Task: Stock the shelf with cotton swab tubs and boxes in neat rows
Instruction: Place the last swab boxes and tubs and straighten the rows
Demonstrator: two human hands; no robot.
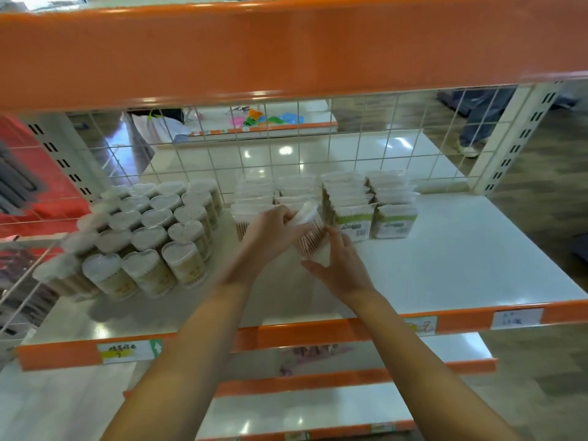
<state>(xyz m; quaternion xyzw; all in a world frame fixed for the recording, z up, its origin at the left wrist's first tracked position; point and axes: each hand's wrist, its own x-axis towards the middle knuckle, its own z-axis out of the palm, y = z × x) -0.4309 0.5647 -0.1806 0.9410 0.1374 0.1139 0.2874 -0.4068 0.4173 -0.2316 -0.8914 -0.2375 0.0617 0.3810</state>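
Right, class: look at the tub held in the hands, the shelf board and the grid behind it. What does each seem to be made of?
Tub: apparently clear plastic, since the swab sticks show through its wall.
Shelf board: probably painted or laminated, glossy white, with ceiling lights reflected in it.
Grid back panel: thin white crossing rods, likely coated metal wire.

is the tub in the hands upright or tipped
Tipped. The tub leans with its white lid up-left, held by the left hand, while the right hand touches its lower end.
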